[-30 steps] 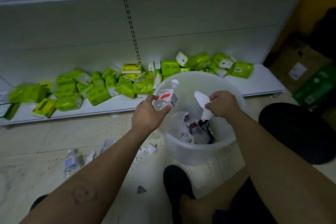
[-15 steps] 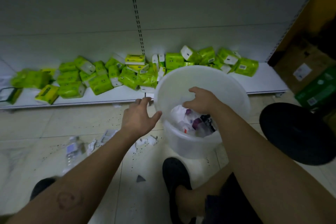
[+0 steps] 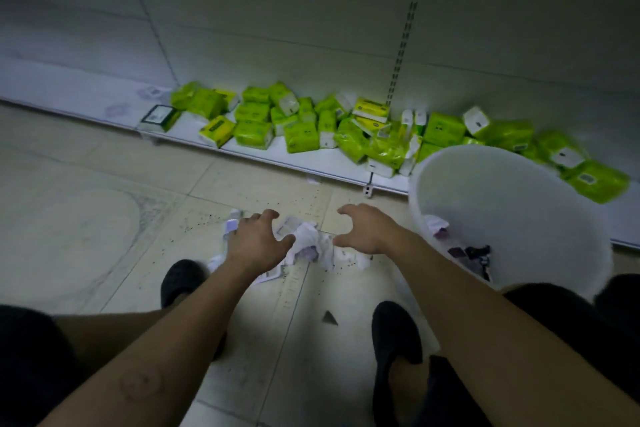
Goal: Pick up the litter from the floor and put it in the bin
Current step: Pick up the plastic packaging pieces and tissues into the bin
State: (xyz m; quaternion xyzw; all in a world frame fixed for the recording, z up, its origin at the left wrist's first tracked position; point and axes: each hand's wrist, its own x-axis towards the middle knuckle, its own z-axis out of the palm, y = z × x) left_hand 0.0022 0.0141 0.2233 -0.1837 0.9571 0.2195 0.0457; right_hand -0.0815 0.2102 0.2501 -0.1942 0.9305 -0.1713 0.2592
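Head view: I see left hand (image 3: 258, 242) and right hand (image 3: 363, 230), both spread open and empty, flanking crumpled paper litter (image 3: 308, 246), bin (image 3: 512, 218) close right for short drops.

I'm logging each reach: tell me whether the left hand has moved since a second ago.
Yes. The left hand has left the bin rim and dropped to the crumpled paper on the floor, open and empty.

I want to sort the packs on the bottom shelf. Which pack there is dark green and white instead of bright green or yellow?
It is the dark green and white pack at the far left end of the row on the bottom shelf. The other packs are bright green or yellow.
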